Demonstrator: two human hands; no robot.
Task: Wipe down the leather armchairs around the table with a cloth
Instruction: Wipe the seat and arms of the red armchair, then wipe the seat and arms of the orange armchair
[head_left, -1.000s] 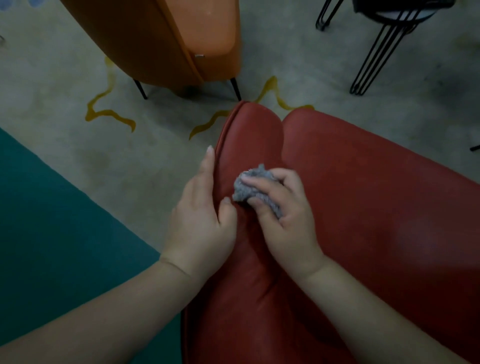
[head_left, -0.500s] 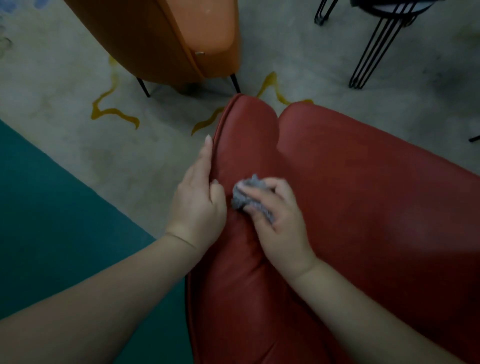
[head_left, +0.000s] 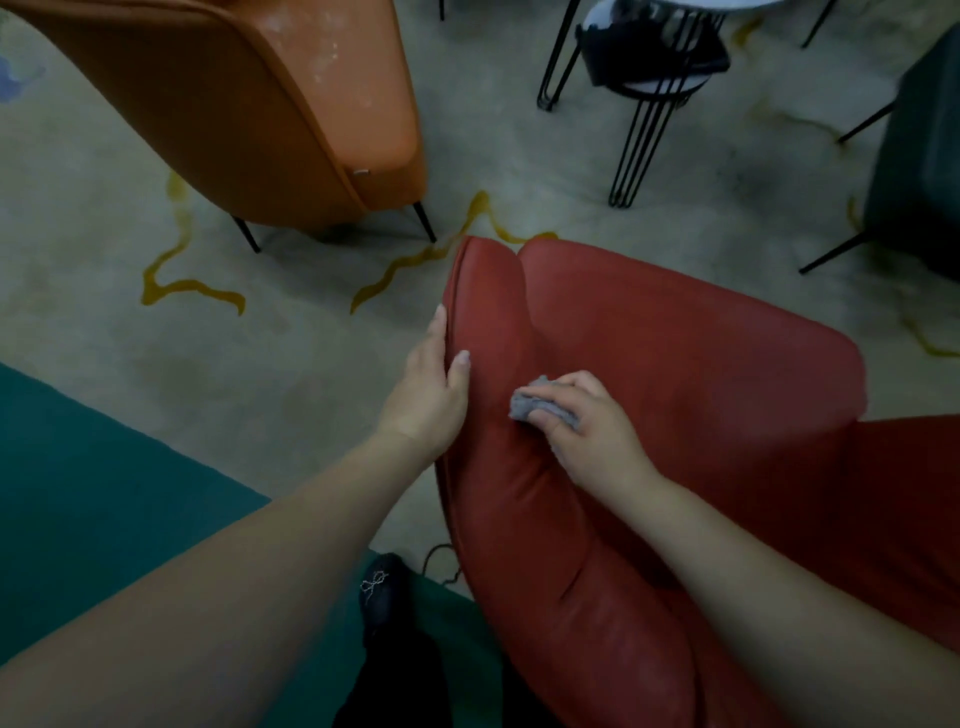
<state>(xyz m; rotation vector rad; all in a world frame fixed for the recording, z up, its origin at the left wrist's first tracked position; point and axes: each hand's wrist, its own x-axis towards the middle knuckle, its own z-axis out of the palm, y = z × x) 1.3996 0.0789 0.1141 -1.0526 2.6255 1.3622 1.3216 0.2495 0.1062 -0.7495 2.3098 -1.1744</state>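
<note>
A red leather armchair (head_left: 675, 374) fills the lower right of the view. My right hand (head_left: 597, 431) presses a small grey cloth (head_left: 543, 405) against the inner side of its left armrest, fingers closed over the cloth. My left hand (head_left: 431, 389) grips the outer edge of that armrest, fingers on the outside and thumb on top. An orange leather armchair (head_left: 249, 104) stands at the upper left, its back turned to me.
A table with black hairpin legs (head_left: 639, 140) stands at the upper middle. A dark green chair (head_left: 919, 166) is at the right edge. The pale carpet has yellow squiggles and a teal area (head_left: 104, 493) at lower left. My dark shoe (head_left: 384, 592) is beside the red chair.
My right hand has slid the cloth back along the armrest toward me. The view has pulled back and up, showing more of the table and the green chair. My left hand keeps its grip.
</note>
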